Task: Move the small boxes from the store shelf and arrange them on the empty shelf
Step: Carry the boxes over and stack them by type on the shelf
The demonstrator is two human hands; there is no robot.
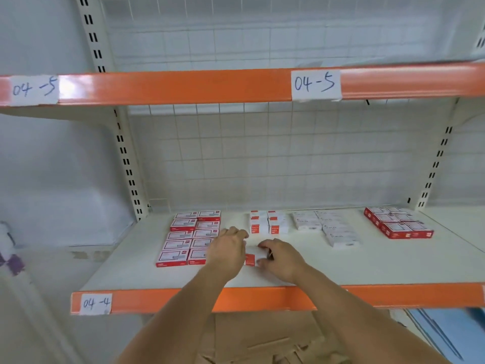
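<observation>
1. We reach over a white shelf (pixel 341 266) with an orange front edge, a wire grid wall (pixel 262 158) behind our hands.
2. Box print is too blurred to read; our left hand (pixel 228 249) hides part of the red boxes (pixel 181 240) beside it.
3. Both hands curl round one small red-and-white box (pixel 253 256) between them, the right hand (pixel 282 258) gripping its far side. More white boxes (pixel 267 222) lie just beyond our fingers.

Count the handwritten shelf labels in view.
3: two "04-5" labels on the upper orange rail, at its left end and right of centre; one "04-4" label on the lower rail's left end.
</observation>
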